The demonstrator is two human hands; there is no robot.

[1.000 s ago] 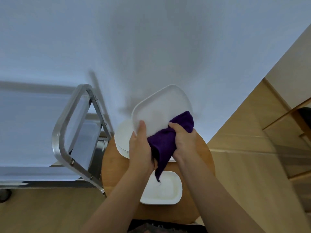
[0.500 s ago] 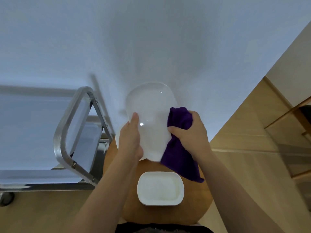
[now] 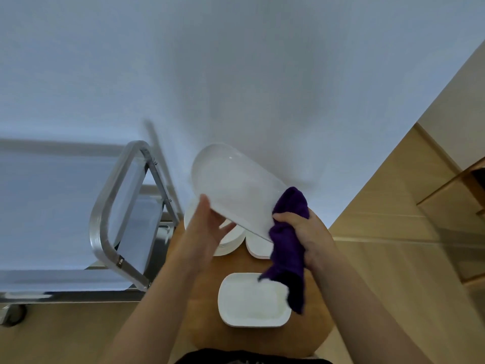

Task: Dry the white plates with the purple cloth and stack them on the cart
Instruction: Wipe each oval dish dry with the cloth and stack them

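I hold a white rounded-rectangle plate tilted in the air above the small round wooden table. My left hand supports its lower left edge, thumb on top and fingers beneath. My right hand grips the purple cloth against the plate's right end; the cloth hangs down over the table. Another white rectangular plate lies flat on the table near me. A stack of round white plates and a further white plate sit behind, partly hidden by the held plate.
A steel cart with a tubular handle stands left of the table against the pale wall. Wooden furniture and wood flooring lie to the right.
The held plate has rotated from upright to lying slanted toward the lower right. My right hand with the cloth has slid to the plate's right end, and my left grip has shifted under the lower edge.
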